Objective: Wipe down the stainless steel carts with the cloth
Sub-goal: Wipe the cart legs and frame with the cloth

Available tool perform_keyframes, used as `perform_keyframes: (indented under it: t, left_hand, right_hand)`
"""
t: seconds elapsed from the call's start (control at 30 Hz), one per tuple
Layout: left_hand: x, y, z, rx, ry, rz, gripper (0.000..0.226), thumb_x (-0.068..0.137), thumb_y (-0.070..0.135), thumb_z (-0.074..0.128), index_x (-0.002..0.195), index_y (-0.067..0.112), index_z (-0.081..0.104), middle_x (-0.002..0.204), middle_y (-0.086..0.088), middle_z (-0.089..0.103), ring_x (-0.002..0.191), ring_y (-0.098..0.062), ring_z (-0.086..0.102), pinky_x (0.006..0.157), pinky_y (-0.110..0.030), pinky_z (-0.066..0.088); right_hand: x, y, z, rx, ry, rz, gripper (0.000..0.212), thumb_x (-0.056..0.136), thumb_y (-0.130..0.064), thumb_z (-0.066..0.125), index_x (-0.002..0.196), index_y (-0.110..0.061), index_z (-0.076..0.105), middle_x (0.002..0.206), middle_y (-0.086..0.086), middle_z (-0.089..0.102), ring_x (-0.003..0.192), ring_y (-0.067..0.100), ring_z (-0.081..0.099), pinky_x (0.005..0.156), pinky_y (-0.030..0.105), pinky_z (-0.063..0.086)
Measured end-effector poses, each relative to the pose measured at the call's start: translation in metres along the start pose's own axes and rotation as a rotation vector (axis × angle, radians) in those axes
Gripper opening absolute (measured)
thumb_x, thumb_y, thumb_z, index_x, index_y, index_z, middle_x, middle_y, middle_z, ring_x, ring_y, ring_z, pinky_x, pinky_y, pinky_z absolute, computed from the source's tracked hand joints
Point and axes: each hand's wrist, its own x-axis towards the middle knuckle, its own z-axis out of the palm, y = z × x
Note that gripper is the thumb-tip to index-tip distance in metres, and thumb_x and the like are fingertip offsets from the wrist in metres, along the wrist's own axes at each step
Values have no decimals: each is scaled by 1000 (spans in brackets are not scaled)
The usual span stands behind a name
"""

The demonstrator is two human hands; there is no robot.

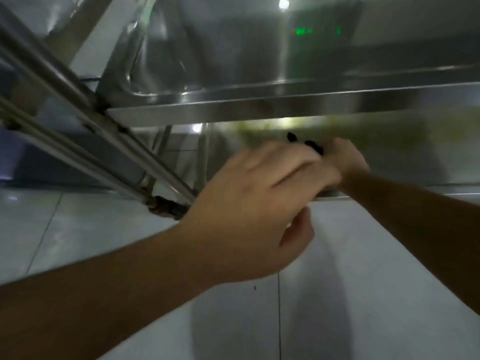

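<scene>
A stainless steel cart fills the upper view, with its upper shelf above and the lower shelf rim just behind my hands. My right hand reaches in over the lower shelf, fist closed. A blurred yellow-green smear, apparently the cloth, stretches along the shelf from that hand. Two small dark shapes show just left of it. My left hand is nearer the camera at the shelf's front rim, fingers stretched toward the right hand and thumb hanging below. Motion blur hides what the left fingers touch.
Slanted steel tubes of the cart frame run from the upper left down to a dark joint near the floor. Pale floor tiles lie below the hands. Green lights reflect in the upper steel.
</scene>
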Motion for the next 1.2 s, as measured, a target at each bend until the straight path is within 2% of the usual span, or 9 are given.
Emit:
perform_keyframes:
  t: [0.17,0.3,0.6,0.73,0.83,0.9,0.97,1.03,1.2]
  left_hand:
    - [-52,-46,38,10,-239,-254,43,96,25,65,139,22,61,129,7,56,111,-3,43,95,-29,42]
    - [-82,-82,64,-30,-275,-318,38,94,19,66,132,18,66,124,2,62,111,-15,57,96,-41,51]
    - [-145,-130,95,-19,-280,-449,35,94,17,69,129,18,70,122,4,67,110,-12,61,97,-33,51]
    - [-166,-144,98,-33,-159,-536,15,91,10,73,102,19,78,99,7,73,73,3,52,76,-26,54]
    - [-168,-156,98,-136,-17,-917,11,94,11,67,91,21,68,78,9,67,68,-6,59,63,-21,49]
    - [-160,-163,94,-520,195,-1159,17,93,5,69,98,20,64,84,6,69,77,-4,66,67,-17,53]
    - [-144,-166,92,-939,283,-1091,40,92,-7,72,117,24,66,109,2,72,102,-15,70,80,-32,60]
    - [-131,-167,98,-1075,294,-990,55,94,-15,67,139,14,56,121,-2,69,114,-19,67,80,-32,61]
    - [-107,-164,109,-920,509,-1191,18,96,6,73,100,23,69,98,-5,70,88,-25,71,68,-43,57]
  right_hand:
    - [4,-9,27,18,51,-53,44,103,-50,42,80,-21,64,70,6,65,64,24,63,57,33,51]
    - [2,-18,48,91,45,-55,45,104,-50,41,80,-19,64,70,8,65,64,26,63,58,36,53]
    - [8,-71,115,128,156,-248,37,104,-45,37,74,-27,49,68,-7,54,61,14,53,52,29,33]
    - [20,-99,143,79,207,-375,40,103,-43,36,100,-16,66,83,4,65,74,29,59,62,36,42]
    - [24,-121,163,75,159,-434,43,103,-41,36,113,-16,69,100,6,71,89,31,64,75,40,49]
    - [30,-134,173,20,-60,-461,45,106,-43,33,130,-26,67,130,-1,68,120,26,59,100,44,47]
    - [35,-136,181,-193,-258,-529,52,107,-47,23,151,-38,49,164,-14,39,153,20,29,122,47,27]
    - [33,-128,180,-301,-299,-575,60,104,-50,14,159,-40,35,171,-19,20,160,17,8,127,48,16]
    - [21,-62,149,-332,-64,-367,57,108,-53,19,164,-39,22,170,-22,16,159,9,6,125,38,7]
